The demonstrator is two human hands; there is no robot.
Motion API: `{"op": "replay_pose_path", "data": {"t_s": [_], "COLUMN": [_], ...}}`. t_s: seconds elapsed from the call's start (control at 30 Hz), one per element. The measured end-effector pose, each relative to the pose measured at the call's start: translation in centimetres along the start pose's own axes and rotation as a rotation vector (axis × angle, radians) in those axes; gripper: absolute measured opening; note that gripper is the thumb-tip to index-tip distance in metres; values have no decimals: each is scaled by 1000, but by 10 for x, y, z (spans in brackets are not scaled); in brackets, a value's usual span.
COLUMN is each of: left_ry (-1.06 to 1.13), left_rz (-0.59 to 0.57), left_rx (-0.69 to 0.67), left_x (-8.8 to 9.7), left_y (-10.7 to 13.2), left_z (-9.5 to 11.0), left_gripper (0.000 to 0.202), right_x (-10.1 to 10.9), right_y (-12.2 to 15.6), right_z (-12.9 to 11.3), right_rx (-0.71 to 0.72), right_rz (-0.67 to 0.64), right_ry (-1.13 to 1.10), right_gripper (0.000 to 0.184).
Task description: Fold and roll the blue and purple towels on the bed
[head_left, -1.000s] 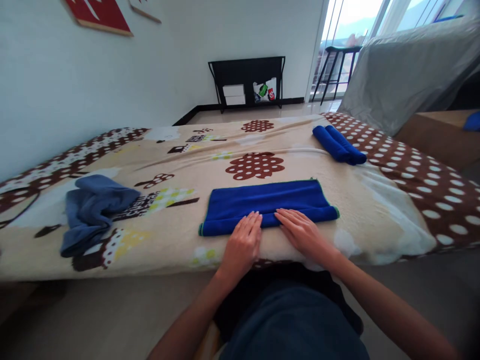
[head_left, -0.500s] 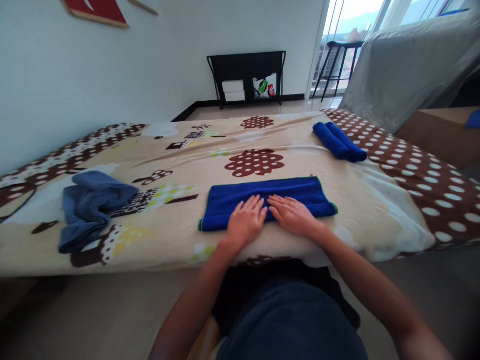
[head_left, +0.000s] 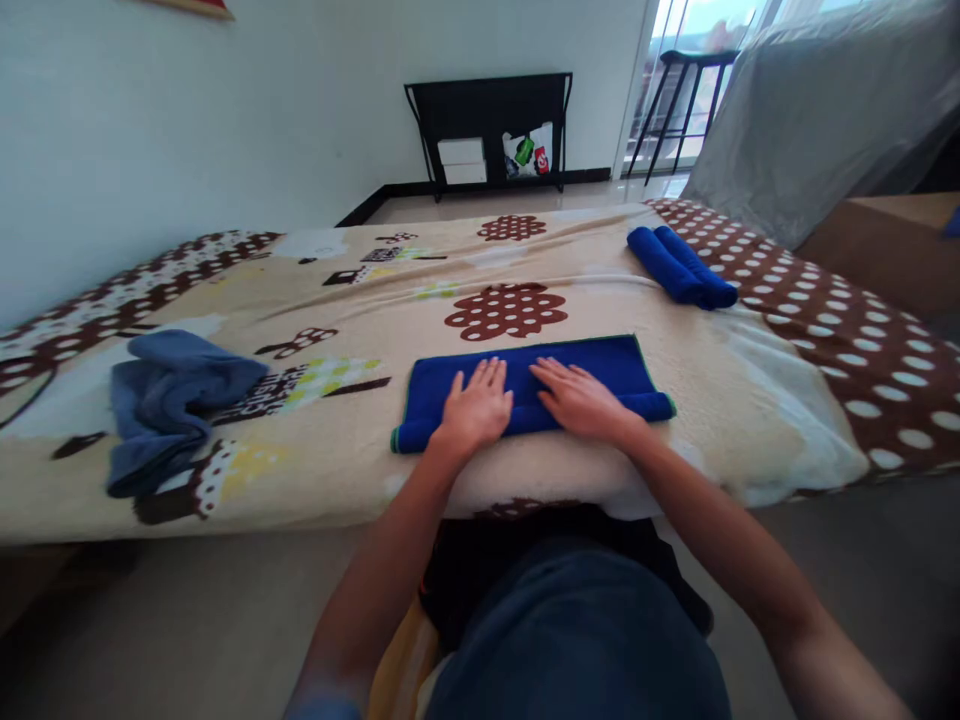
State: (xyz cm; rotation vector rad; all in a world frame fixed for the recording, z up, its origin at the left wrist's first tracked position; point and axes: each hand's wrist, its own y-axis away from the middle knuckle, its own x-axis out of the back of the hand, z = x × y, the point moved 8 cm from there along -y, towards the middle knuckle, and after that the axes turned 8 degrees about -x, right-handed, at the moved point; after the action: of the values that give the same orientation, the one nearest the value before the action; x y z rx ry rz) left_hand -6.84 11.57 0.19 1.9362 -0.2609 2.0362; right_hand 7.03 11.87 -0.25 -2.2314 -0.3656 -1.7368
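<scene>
Blue cloth (head_left: pixel 523 412) lies on the bed (head_left: pixel 322 490), near edge rolled. Left hand (head_left: pixel 478 405) and right hand (head_left: pixel 577 397) rest flat on it, fingers out, gripping nothing, likely pressing it smooth; blue rolls (head_left: pixel 666 266) sit apart, maybe for room.

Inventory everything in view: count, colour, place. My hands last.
Blanket: 1, beige and brown, centre
Middle cloth: 1, blue, blanket's front
Cloth rolls: 2, blue, blanket's right
Crumpled cloth: 1, dull blue, blanket's left
Rack: 1, black, back centre
Boxes: 2, white, on rack
Printed bag: 1, white, on rack
Stool: 1, black, by window
Sheeting: 1, grey, right side
Boxy piece: 1, brown, right edge
Hanging: 1, red, top left
Garment: 1, navy, bottom centre
Left hand: 1, bare, on middle cloth
Right hand: 1, bare, on middle cloth
</scene>
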Motion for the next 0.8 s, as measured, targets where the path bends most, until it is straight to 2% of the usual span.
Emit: {"op": "replay_pose_path", "data": {"t_s": [0.07,0.1,0.17,0.27,0.37,0.5,0.6,0.67,0.73,0.8], "left_ry": [48,61,71,74,80,136,142,81,-10,-93], "left_rz": [-56,-58,-17,60,103,248,460,668,827,846], "left_rx": [-70,-48,86,284,285,228,158,50,-99,-211], "left_x": [-6,-8,-9,-11,-13,-6,11,29,40,36], "left_y": [-14,-17,-15,4,19,21,28,49,81,112], "left_z": [9,2,-31,-87,-110,-109,-102,-88,-68,-50], "left_gripper": [62,63,68,75,71,60,50,43,35,34], "right_x": [-9,-10,-8,0,4,3,11,30,51,59], "right_y": [-13,-17,-20,-7,9,13,15,30,62,101], "right_z": [-13,-7,25,90,134,147,140,129,113,95], "right_rx": [31,-9,-143,-320,-388,-379,-355,-300,-189,-27], "right_rz": [-83,-100,-102,-68,-27,25,121,308,550,678], "right_ry": [-40,-44,-38,-9,16,21,-13,-49,-65,-44], "right_gripper": [58,60,65,69,70,70,64,57,49,46]}}
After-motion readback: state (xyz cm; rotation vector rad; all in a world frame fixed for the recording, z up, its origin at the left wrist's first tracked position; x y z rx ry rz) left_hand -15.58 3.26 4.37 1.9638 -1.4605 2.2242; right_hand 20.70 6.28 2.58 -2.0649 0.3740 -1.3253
